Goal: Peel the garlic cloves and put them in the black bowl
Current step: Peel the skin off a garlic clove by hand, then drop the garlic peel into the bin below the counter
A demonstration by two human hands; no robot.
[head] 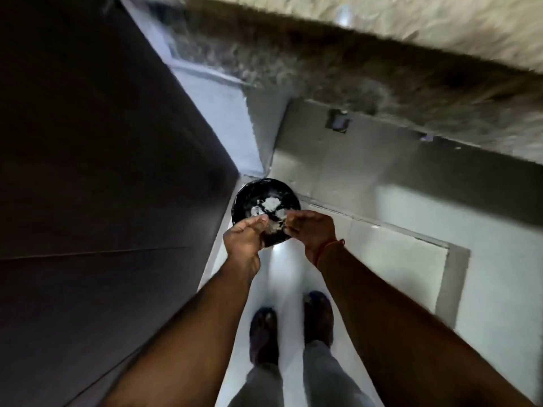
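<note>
Your left hand (245,237) covers the near rim of the black bowl (266,211). The pale bits (270,204) inside it are too blurred to tell cloves from skins. Both forearms run off the bottom edge. The speckled counter (382,74) is motion-smeared.

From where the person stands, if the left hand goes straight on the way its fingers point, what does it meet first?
Probably the black bowl. The left hand has its fingertips at the bowl's near rim, pointing up and to the right toward the white bits inside. Depth is unclear from this blurred head view.
</note>
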